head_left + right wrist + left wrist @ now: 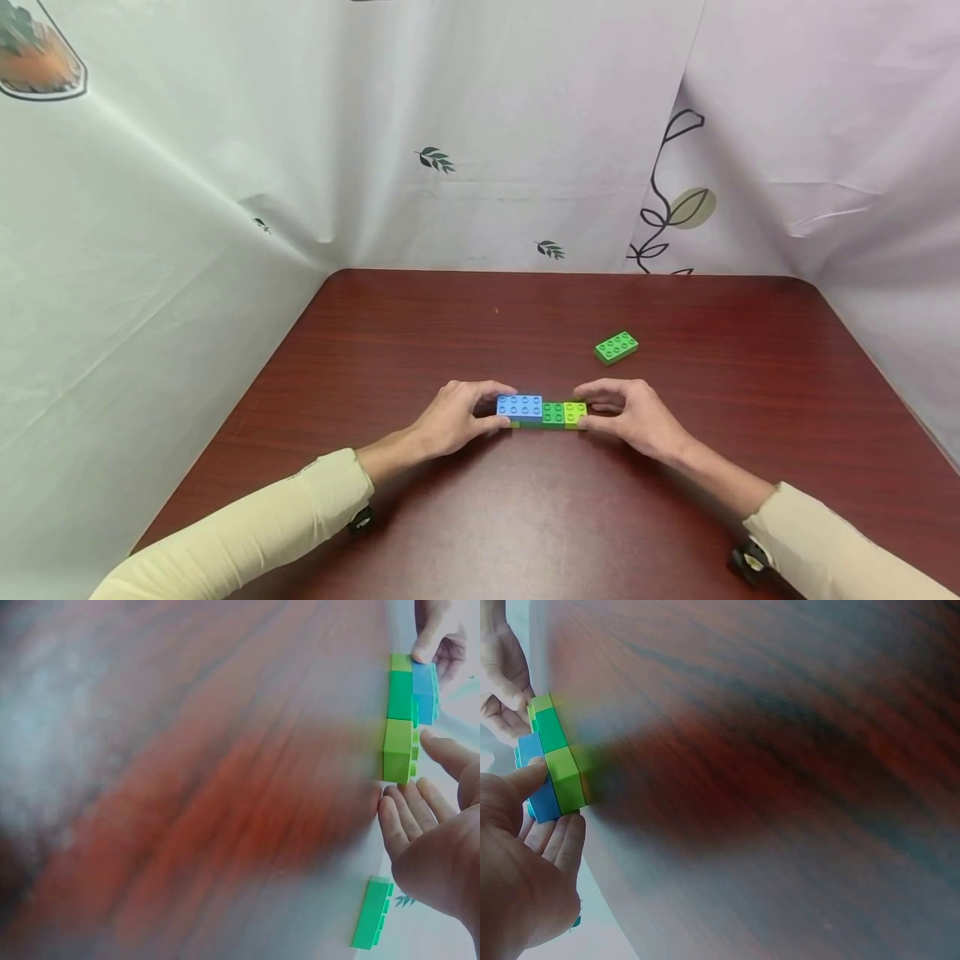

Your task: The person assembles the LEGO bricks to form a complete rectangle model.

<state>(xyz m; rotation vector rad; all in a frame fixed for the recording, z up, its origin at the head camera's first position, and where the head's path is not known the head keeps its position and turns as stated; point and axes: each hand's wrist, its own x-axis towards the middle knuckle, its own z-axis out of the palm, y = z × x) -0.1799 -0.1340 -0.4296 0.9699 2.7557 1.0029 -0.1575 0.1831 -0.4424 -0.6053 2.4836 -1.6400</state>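
Observation:
A blue toy building brick (pixel 519 407) sits on top of the left part of a short row of bricks. Beneath it show a lime brick (pixel 568 780) at the left end and part of a green brick (pixel 553 414). Another lime brick (pixel 575 414) forms the right end. My left hand (pixel 457 417) pinches the blue brick, thumb on the near side and fingers behind. Around the right end, my right hand (pixel 637 417) has its thumb and fingers spread apart. In the right wrist view, its thumb (pixel 442 752) is beside the lime brick's studs.
A loose green brick (pixel 617 347) lies farther back to the right on the dark red-brown table (pixel 480 517). White cloth (pixel 510 108) with leaf prints hangs behind the table and along its sides.

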